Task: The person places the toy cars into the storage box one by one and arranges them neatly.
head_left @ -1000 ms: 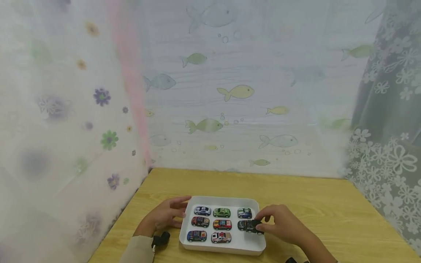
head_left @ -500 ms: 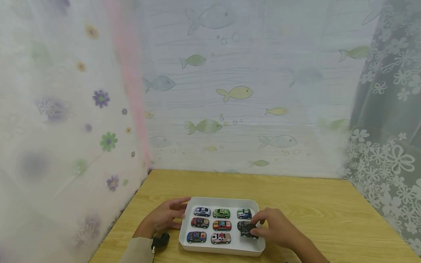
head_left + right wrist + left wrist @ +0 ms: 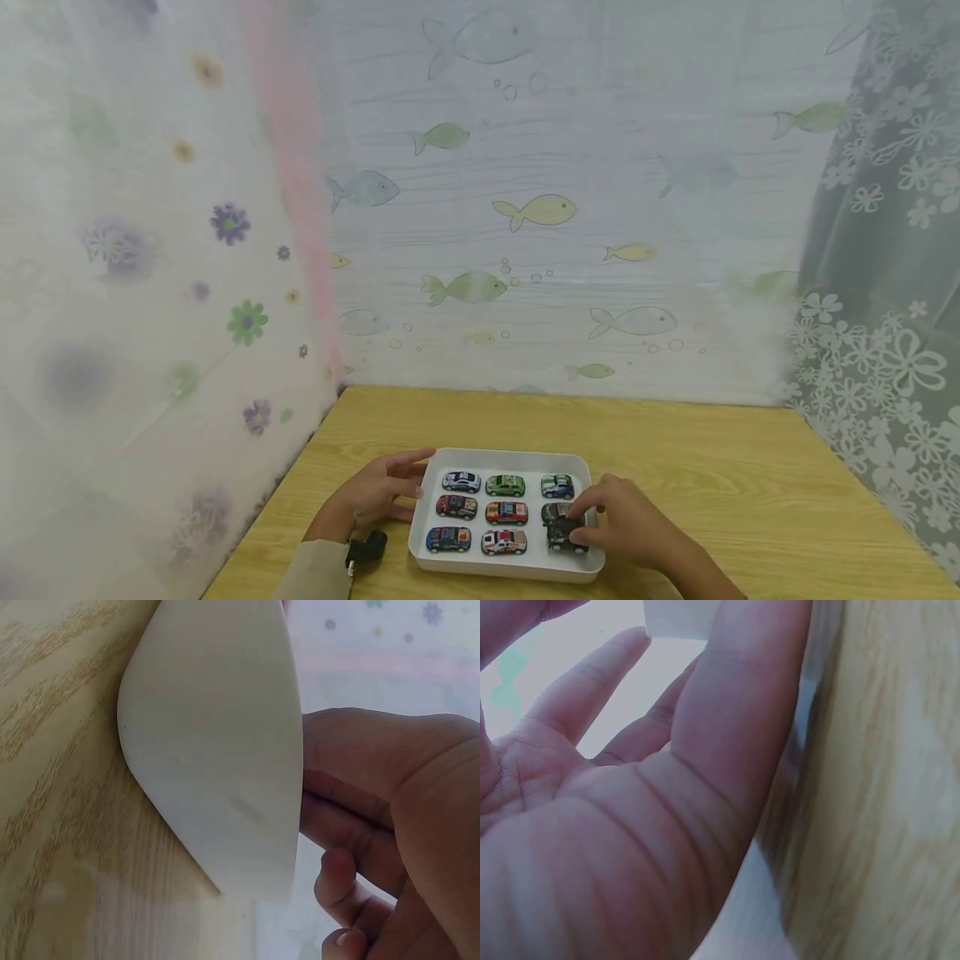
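Observation:
A white tray (image 3: 498, 570) holds several small toy cars in rows. My right hand (image 3: 626, 523) reaches over its right wall and pinches a black toy car (image 3: 564, 537) between thumb and fingers, low in the front right corner. Just behind that car sits a dark toy car (image 3: 553, 512), partly covered by my fingers. My left hand (image 3: 373, 493) lies at the tray's left side with fingers spread, touching its wall. In the right wrist view the tray's outer wall (image 3: 217, 750) hides my fingertips and the car.
The tray stands on a wood-grain table (image 3: 720, 475). Behind it hangs a fish-print curtain (image 3: 510, 250), with a flower-print curtain (image 3: 165, 333) at the left. A black plug-like piece (image 3: 366, 547) is at my left wrist.
My right hand has moved left and slightly toward the front with the black toy car, from over the tray's right edge down into the front right corner. My left hand stays put.

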`<action>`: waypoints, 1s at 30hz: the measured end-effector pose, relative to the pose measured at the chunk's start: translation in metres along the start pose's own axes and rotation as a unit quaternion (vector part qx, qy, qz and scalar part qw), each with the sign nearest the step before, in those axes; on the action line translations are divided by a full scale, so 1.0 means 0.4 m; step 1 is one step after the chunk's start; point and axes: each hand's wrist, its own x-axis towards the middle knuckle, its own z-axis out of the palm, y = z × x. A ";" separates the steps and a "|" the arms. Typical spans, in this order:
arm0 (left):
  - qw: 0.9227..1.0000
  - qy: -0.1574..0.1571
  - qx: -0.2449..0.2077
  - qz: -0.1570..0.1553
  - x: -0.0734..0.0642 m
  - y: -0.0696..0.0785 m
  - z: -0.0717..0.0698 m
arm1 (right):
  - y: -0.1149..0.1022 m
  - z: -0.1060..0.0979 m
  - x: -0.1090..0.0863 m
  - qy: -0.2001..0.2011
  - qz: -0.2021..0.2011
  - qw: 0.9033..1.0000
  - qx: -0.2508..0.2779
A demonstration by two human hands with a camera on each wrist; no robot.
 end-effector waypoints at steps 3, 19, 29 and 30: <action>1.000 -0.001 -0.002 0.002 -0.001 0.001 -0.001 | -0.002 0.004 -0.003 0.006 0.004 1.000 -0.005; 1.000 -0.007 0.004 0.005 0.001 0.001 -0.004 | 0.004 0.015 0.003 0.010 -0.019 1.000 -0.020; 0.999 0.017 0.036 0.002 -0.004 0.012 0.023 | 0.004 -0.004 -0.003 -0.008 -0.017 1.000 -0.018; 0.999 0.022 0.047 0.003 -0.006 0.015 0.027 | 0.005 -0.011 -0.008 -0.004 -0.017 1.000 -0.024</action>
